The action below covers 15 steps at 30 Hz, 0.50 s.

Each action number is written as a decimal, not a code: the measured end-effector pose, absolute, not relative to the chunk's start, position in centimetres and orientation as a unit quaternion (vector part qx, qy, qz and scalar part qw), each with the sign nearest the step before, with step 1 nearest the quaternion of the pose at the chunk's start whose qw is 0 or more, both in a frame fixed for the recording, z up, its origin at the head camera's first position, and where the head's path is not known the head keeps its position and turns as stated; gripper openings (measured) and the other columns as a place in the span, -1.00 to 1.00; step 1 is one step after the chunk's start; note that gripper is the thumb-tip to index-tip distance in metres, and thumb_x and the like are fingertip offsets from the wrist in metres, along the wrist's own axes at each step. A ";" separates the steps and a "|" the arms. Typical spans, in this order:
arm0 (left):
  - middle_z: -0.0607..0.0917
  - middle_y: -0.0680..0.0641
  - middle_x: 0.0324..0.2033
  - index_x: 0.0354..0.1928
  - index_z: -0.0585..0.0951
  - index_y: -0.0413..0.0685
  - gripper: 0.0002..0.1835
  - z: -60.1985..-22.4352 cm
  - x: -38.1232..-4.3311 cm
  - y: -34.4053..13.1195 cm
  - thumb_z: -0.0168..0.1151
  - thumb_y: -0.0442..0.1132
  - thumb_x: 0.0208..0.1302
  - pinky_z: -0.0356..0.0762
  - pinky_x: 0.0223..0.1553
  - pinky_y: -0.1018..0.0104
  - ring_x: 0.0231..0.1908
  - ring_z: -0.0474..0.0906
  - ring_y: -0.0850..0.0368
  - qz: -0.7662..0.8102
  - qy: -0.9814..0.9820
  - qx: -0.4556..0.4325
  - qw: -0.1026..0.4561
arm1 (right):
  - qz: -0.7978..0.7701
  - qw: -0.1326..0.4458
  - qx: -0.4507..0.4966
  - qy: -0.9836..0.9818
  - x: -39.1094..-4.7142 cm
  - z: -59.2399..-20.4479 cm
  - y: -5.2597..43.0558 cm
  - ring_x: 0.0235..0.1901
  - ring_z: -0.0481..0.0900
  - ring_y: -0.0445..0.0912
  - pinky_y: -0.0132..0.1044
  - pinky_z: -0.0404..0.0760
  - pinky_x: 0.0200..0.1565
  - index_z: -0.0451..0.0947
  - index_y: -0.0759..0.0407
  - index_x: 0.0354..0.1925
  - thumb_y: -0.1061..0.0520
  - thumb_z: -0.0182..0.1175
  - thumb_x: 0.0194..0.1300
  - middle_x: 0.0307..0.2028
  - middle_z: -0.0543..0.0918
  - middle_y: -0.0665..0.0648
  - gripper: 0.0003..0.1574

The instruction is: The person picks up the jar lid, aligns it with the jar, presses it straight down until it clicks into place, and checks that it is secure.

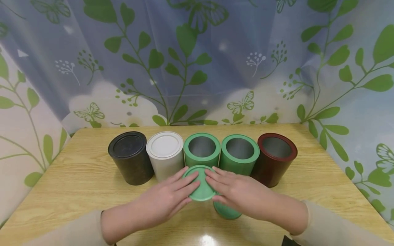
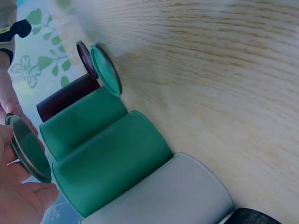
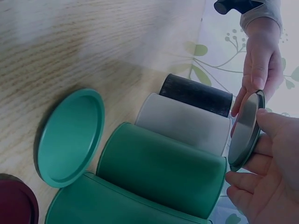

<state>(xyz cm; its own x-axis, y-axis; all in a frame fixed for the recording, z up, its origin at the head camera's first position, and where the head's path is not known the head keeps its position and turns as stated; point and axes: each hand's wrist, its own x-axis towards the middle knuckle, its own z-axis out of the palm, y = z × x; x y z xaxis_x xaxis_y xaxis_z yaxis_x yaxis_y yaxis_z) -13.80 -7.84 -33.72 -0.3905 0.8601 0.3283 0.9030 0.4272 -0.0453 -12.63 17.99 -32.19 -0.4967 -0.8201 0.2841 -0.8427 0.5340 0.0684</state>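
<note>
A person's left hand (image 1: 170,196) and right hand (image 1: 241,190) grip a green lid (image 1: 203,192) together, fingers laid across its top. The lid is held aloft near the open middle can (image 1: 201,162).

A round green lid (image 1: 202,189) is held up off the worktop (image 1: 61,191), roughly midway between its left and right edges. Seen from the head, its face shows upward as a smooth, shallow recess inside a raised rim of the same green (the fingers cover parts of both). The wrist views show the underside, a darker, reflective disc ringed by a narrow rim. The lid is nearly level, well apart from the worktop's back edge. The left hand (image 1: 164,198) and right hand (image 1: 238,191) grip it from opposite sides.
</note>
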 end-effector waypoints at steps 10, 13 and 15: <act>0.39 -0.21 0.24 0.23 0.42 -0.26 -0.51 -32.6 -14.0 -7.9 0.13 -0.17 0.33 0.32 0.17 0.08 0.23 0.26 -0.25 -0.075 -0.829 -0.532 0.158 | 0.046 0.148 0.482 -0.863 -12.9 -31.2 18.0 0.22 0.34 0.05 -0.18 0.49 0.06 0.40 0.33 0.20 -0.05 0.14 0.32 0.23 0.40 0.22 -0.37; 0.39 -0.21 0.24 0.23 0.42 -0.26 -0.51 -32.4 -14.3 -7.9 0.12 -0.17 0.34 0.33 0.16 0.08 0.23 0.26 -0.23 -0.074 -0.830 -0.530 0.155 | 0.046 0.126 0.475 -0.870 -13.0 -31.0 18.0 0.24 0.31 0.04 -0.17 0.47 0.08 0.36 0.32 0.24 -0.05 0.11 0.34 0.26 0.36 0.22 -0.35; 0.38 -0.21 0.24 0.24 0.41 -0.26 -0.52 -32.4 -14.4 -7.9 0.12 -0.18 0.34 0.34 0.16 0.08 0.24 0.26 -0.23 -0.075 -0.831 -0.530 0.151 | 0.046 0.112 0.471 -0.874 -13.2 -30.8 18.0 0.25 0.29 0.04 -0.16 0.45 0.10 0.34 0.31 0.25 -0.04 0.12 0.34 0.27 0.34 0.21 -0.35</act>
<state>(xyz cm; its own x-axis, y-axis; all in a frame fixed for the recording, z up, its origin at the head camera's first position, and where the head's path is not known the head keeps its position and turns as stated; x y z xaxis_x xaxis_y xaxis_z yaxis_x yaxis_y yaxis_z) -14.42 -7.94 -32.40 -0.3914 0.8588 0.3305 0.9040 0.4261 -0.0366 -13.15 17.97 -30.84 -0.5311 -0.8129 0.2390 -0.8335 0.5520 0.0251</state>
